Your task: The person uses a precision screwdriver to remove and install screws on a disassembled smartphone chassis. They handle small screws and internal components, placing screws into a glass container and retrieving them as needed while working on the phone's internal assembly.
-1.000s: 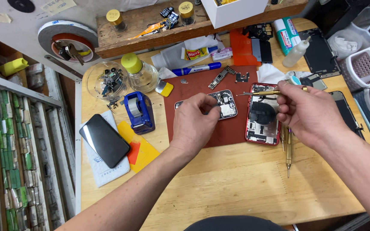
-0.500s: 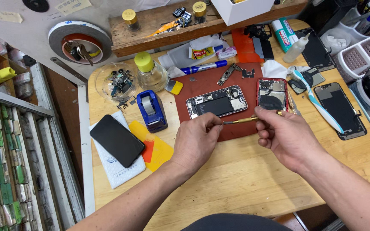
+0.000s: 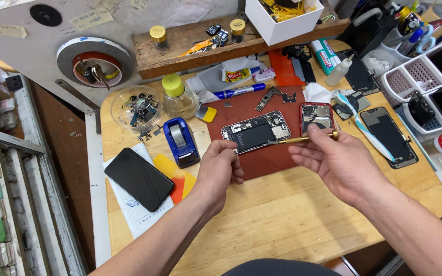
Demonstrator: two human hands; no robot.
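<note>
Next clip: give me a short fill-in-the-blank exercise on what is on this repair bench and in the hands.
1. The right hand holds a brass-coloured ____.
2. The opened phone lies on a dark red ____.
3. The tape dispenser beside the left hand is ____ in colour.
4. The round glass bottle has a ____ cap.

Missing words: screwdriver; mat; blue; yellow

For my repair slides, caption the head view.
Right hand holds a brass screwdriver toward an opened phone; left hand hovers beside.
</note>
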